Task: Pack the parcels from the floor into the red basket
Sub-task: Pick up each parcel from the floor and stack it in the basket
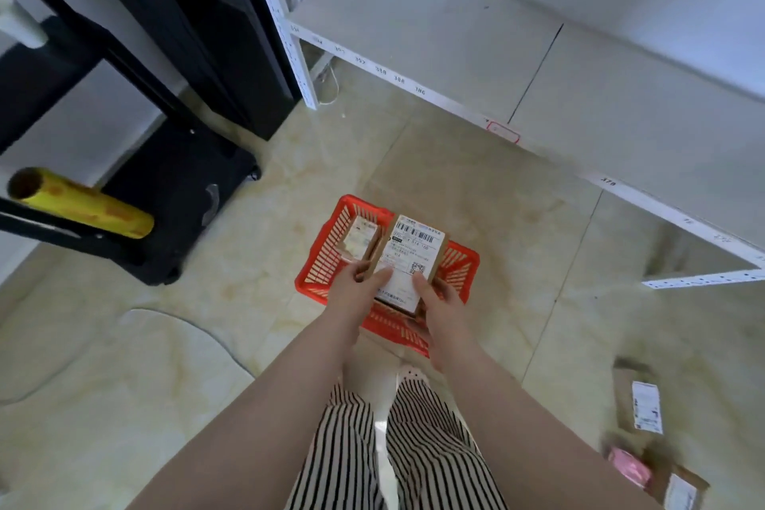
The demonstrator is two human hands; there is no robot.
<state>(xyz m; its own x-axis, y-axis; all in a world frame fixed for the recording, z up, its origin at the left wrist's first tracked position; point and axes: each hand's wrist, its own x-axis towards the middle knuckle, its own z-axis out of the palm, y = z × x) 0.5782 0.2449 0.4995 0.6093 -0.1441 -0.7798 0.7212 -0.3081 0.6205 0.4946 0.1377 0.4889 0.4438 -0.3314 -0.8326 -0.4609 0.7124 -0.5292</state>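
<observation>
Both hands, left (355,289) and right (445,308), grip labelled parcel (410,259) over red basket (457,267); thumbs on top.

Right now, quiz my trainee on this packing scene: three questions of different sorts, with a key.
1. True or false: both hands grip the labelled parcel over the red basket.
2. What already lies in the basket? A) a smaller parcel B) a yellow roll C) nothing
3. Where do parcels still wait on the floor?

Key:
1. True: left hand, right hand.
2. A.
3. Lower right of the view.
</observation>
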